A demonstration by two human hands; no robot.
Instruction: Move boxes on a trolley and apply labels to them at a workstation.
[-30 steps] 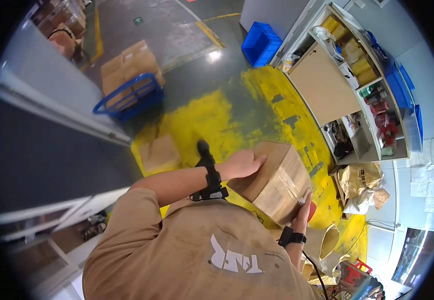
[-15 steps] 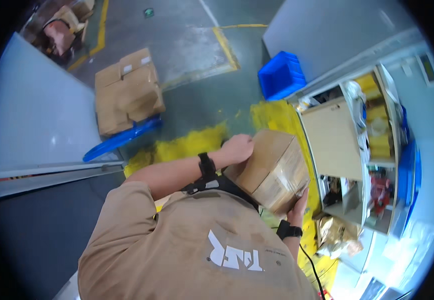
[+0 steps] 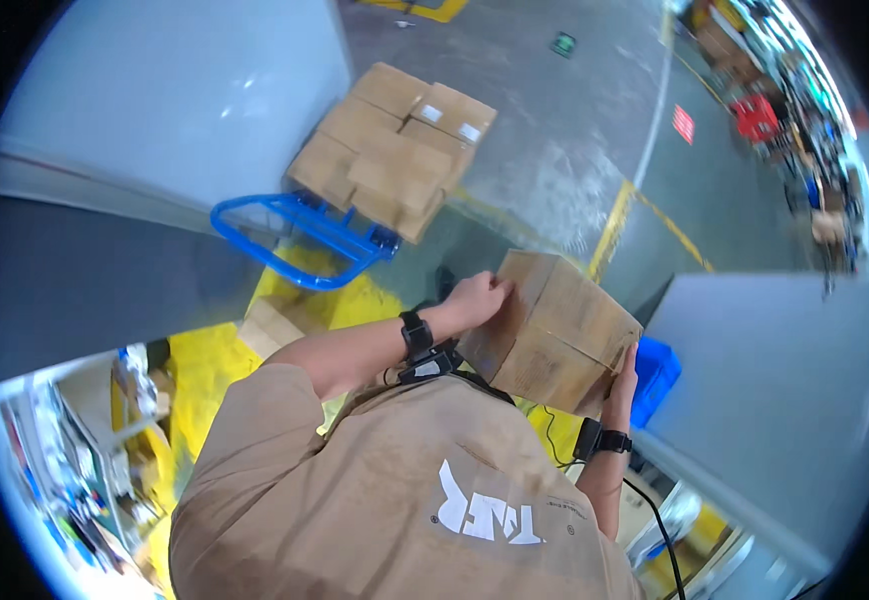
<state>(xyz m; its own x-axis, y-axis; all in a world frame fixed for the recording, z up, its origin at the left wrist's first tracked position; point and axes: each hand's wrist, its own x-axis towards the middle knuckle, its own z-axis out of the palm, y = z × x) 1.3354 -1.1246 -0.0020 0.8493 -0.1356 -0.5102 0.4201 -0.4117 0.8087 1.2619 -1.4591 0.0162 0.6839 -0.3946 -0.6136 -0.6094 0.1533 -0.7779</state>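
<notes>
A brown cardboard box (image 3: 570, 335) is held tilted in front of my chest, between both hands. At its left upper edge is my left hand (image 3: 480, 298), its fingers curled against the cardboard. My right hand (image 3: 625, 378) grips the opposite side near the lower right corner, with some of its fingers hidden by the box. Ahead and to the left stands a trolley with a blue tubular handle (image 3: 300, 240), loaded with several cardboard boxes (image 3: 400, 165).
White partition walls (image 3: 175, 110) flank the passage at left and right. Close by my right forearm is a blue plastic bin (image 3: 660, 378). Another small carton (image 3: 273, 325) lies on the yellow-painted floor. Cluttered shelving (image 3: 80, 470) stands at lower left, and a red crate (image 3: 755, 118) sits far right.
My view has turned left: the loaded trolley now appears nearer the middle, and the shelves on the right have slipped mostly out of sight. The box stays in both hands.
</notes>
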